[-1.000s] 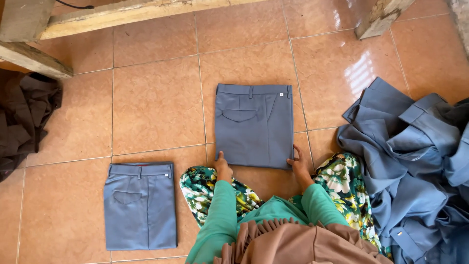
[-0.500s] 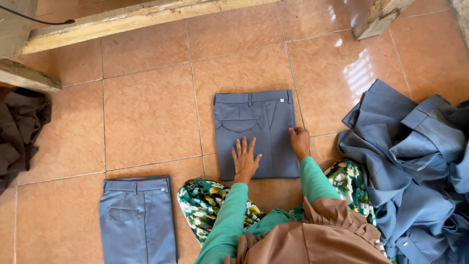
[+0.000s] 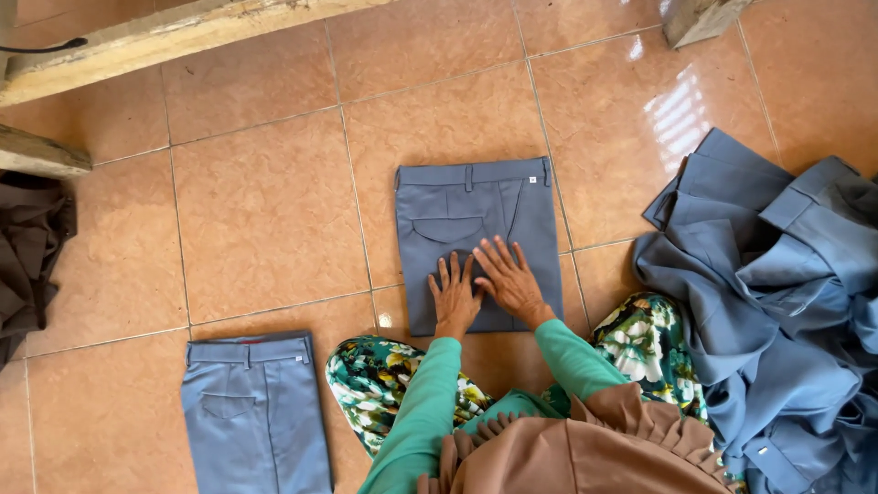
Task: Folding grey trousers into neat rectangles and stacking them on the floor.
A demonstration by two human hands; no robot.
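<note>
A folded pair of grey-blue trousers (image 3: 476, 206) lies flat on the orange tiled floor in front of me, waistband away from me. My left hand (image 3: 453, 295) rests palm down on its lower half, fingers spread. My right hand (image 3: 508, 279) lies flat beside it, also on the cloth, fingers apart. Both hands press on the fabric and grip nothing. My green sleeves and floral skirt fill the bottom centre.
A second folded pair of grey-blue trousers (image 3: 254, 412) lies at the lower left. A loose heap of the same cloth (image 3: 786, 302) sits at the right. Dark brown fabric (image 3: 27, 256) lies at the left edge. Wooden beams (image 3: 165, 37) cross the top.
Both hands have moved from the near edge of the folded trousers onto its surface and now lie flat side by side. The view has shifted slightly.
</note>
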